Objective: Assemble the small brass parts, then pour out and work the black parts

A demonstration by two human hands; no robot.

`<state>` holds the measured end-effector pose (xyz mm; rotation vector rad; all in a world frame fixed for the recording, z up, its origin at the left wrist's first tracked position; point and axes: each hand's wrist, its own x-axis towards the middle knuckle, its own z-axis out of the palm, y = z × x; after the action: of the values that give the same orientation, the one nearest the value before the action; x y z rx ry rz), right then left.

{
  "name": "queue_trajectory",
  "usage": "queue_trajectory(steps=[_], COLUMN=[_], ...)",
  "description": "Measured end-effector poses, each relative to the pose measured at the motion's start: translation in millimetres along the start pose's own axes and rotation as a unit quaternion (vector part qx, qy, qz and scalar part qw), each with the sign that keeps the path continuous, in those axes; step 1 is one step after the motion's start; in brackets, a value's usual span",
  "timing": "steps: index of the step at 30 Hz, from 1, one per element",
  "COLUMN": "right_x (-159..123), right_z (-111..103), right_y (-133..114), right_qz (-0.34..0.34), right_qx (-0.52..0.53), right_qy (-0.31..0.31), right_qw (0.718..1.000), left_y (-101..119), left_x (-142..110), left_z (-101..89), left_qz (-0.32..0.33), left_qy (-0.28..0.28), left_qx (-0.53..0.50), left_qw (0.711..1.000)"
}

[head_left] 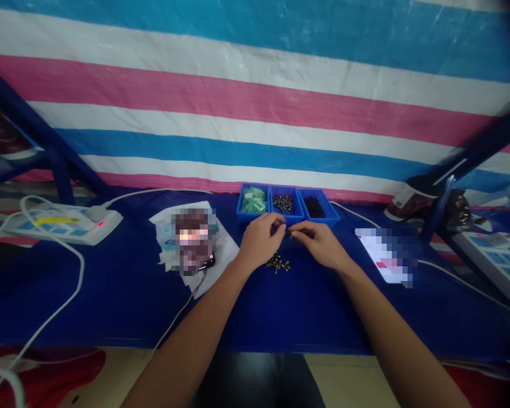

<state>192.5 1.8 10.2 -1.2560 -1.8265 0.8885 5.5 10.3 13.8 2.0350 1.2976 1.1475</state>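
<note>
My left hand (pixel 263 238) and my right hand (pixel 317 241) meet fingertip to fingertip just in front of the blue bins. Each has its fingers pinched together; what they hold is too small to name. Below the left fingers lies a small pile of brass-and-black metal parts (pixel 278 263) on the blue table (pixel 306 311). Behind the hands stand three joined bins: the left bin (pixel 239 215) holds green packets (pixel 254 201), the middle one small metal parts (pixel 283 203), the right one small black pieces (pixel 313 207).
Left of my hands, a phone (pixel 193 241) on white papers (pixel 225 249) has a cable attached. Another lit phone (pixel 382 258) lies to the right. Power strips (pixel 106 226) with white cables sit at both sides. A dark cup (pixel 408 198) stands back right, before the striped sheet (pixel 255 102).
</note>
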Motion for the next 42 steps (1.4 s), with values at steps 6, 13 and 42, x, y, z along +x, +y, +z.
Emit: queue_trajectory(steps=[6, 13, 42], right_x=[3, 1, -6], right_z=[9, 16, 13], right_y=[1, -10, -16], right_qz=[0.049, 0.034, -0.041], right_qx=[0.184, 0.200, -0.100], right_qy=[0.082, 0.091, 0.048], right_qw=[0.978, 0.975, 0.993], left_y=[6, 7, 5], left_x=[-4, -2, -1], left_z=[2.6, 1.8, -1.8], left_qz=[0.033, 0.049, -0.078], left_qy=[-0.029, -0.012, 0.051], left_qx=[0.008, -0.026, 0.004], left_qw=[0.999, 0.998, 0.996])
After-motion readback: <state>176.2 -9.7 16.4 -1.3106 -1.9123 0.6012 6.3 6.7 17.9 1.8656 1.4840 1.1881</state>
